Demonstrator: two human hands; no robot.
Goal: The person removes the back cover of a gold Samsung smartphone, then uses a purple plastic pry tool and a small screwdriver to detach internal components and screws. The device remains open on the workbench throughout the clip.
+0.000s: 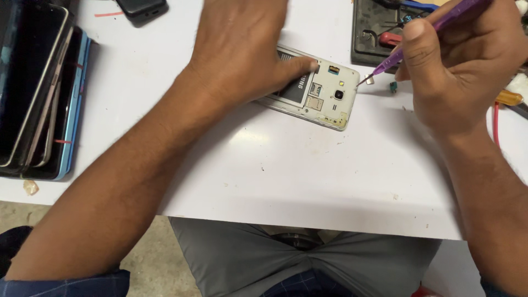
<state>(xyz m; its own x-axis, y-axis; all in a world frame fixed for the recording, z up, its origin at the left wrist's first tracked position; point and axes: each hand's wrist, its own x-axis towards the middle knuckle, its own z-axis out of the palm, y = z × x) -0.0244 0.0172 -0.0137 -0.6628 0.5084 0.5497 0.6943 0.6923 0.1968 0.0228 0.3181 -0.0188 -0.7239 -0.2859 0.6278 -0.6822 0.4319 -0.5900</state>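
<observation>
While my left hand lies flat with its fingers spread open, thumb pressing the phone down at the table's twelve o'clock, my right hand is closed around a purple tool, its tip touching the phone's three o'clock edge. The phone seems light, stiff and fragile; best held by its rim. Its back cover is off: white frame, dark battery, card slots, camera lens.
</observation>
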